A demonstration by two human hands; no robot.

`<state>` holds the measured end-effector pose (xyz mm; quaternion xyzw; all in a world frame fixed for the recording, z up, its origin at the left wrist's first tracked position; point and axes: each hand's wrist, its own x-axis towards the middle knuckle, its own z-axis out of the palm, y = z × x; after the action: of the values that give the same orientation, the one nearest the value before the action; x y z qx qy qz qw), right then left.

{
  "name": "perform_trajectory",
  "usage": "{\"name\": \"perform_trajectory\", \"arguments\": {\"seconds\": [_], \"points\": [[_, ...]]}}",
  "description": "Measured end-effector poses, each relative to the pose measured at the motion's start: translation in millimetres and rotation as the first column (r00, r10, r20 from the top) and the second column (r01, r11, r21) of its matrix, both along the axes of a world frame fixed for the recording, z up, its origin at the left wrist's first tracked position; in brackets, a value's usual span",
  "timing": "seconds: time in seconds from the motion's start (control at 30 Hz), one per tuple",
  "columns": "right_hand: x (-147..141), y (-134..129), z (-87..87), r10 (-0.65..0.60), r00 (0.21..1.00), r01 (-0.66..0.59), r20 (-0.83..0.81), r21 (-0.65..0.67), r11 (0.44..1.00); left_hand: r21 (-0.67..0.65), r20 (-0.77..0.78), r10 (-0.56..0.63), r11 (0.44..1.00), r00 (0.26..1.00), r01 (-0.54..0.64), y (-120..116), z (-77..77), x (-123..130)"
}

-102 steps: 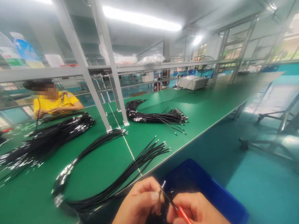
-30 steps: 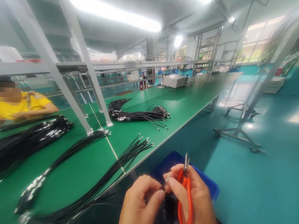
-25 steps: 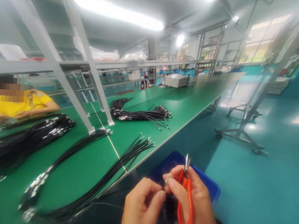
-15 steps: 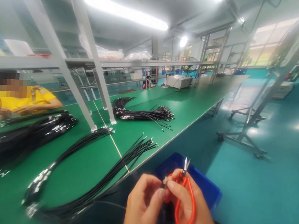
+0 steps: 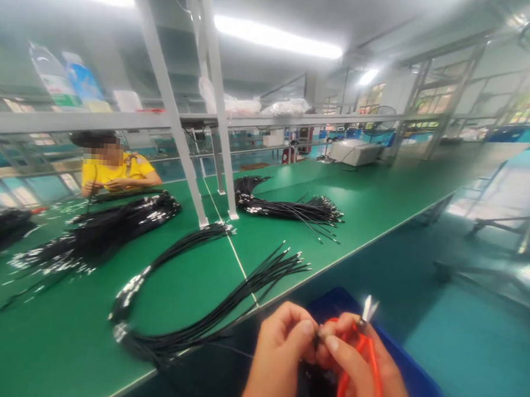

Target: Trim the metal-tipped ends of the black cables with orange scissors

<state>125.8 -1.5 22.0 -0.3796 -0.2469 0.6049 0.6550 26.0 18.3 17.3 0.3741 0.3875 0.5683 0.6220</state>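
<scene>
Scissors (image 5: 375, 365), red handled, blades (image 5: 368, 310) parted, sit gripped in the right hand (image 5: 354, 359); left hand (image 5: 283, 345) pinches a dark piece (image 5: 317, 339).

head view, forward and down

A cable bundle (image 5: 209, 323) lies on the table (image 5: 62, 336) left of the left hand (image 5: 281, 347), a second bundle (image 5: 286, 210) farther ahead. Scissors (image 5: 377, 370) lie in the right hand (image 5: 358, 363), a bin (image 5: 415, 378) below it.
</scene>
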Motion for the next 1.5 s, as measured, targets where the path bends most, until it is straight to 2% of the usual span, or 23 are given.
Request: {"name": "perform_trajectory", "arguments": {"seconds": [0.1, 0.2, 0.27, 0.4, 0.57, 0.67, 0.77, 0.83, 1.0, 1.13, 1.27, 1.4, 1.5], "points": [[-4.5, -2.0, 4.7, -0.022, 1.000, 0.022, -0.001, -0.024, 0.999, 0.031, 0.017, -0.041, 0.999, 0.999, 0.040, -1.6, -3.4, -0.9], [-8.4, -3.8, 8.6, -0.057, 0.998, 0.057, -0.002, -0.051, 0.997, 0.126, -0.113, 0.017, 0.992, 0.993, -0.002, -4.0, -2.1, -1.7], [-9.0, -4.6, 9.8, -0.086, 0.995, 0.084, -0.048, -0.060, 0.995, 0.161, -0.139, 0.032, 0.987, 0.990, -0.009, -4.8, 0.6, -2.4], [-5.8, -3.0, 5.6, -0.055, 0.991, 0.048, -0.121, -0.063, 0.997, 0.071, 0.029, -0.096, 0.993, 0.995, 0.093, -3.7, 6.5, -2.8], [-1.3, 5.2, -4.7, 0.017, 0.987, -0.031, -0.161, -0.085, 0.996, -0.040, 0.222, -0.104, 0.992, 0.969, 0.116, -3.3, 7.3, -0.2], [-0.8, 6.9, -3.4, 0.044, 0.986, -0.060, -0.162, -0.094, 0.994, -0.032, 0.185, -0.085, 0.995, 0.979, 0.092, -3.2, 4.4, 0.3], [-0.6, 5.0, 0.7, 0.029, 0.987, -0.039, -0.157, -0.066, 0.997, 0.034, 0.120, -0.106, 0.994, 0.987, 0.102, -1.9, 3.6, -0.4], [0.6, 3.2, 1.2, 0.047, 0.987, -0.056, -0.155, -0.053, 0.997, 0.048, 0.147, -0.143, 0.989, 0.979, 0.138, -1.0, 5.7, -1.2], [5.1, 1.4, -5.0, 0.094, 0.983, -0.108, -0.156, -0.086, 0.990, -0.028, 0.262, -0.215, 0.973, 0.941, 0.230, -1.0, 13.0, -0.6], [4.3, 3.2, -5.3, 0.083, 0.987, -0.093, -0.134, -0.073, 0.993, -0.095, 0.315, -0.146, 0.978, 0.938, 0.185, -3.5, 14.1, 5.0], [3.3, 5.0, -4.0, 0.069, 0.989, -0.078, -0.128, -0.063, 0.995, -0.142, 0.278, -0.058, 0.985, 0.959, 0.100, -4.7, 11.8, 7.9], [3.5, 5.4, -3.7, 0.063, 0.988, -0.073, -0.142, -0.067, 0.995, -0.109, 0.170, -0.063, 0.991, 0.983, 0.083, -4.2, 6.4, 6.6], [3.0, 6.6, -2.3, 0.046, 0.982, -0.054, -0.183, -0.043, 0.998, -0.062, 0.175, -0.094, 0.992, 0.980, 0.106, -3.0, 0.2, 4.2]]}}
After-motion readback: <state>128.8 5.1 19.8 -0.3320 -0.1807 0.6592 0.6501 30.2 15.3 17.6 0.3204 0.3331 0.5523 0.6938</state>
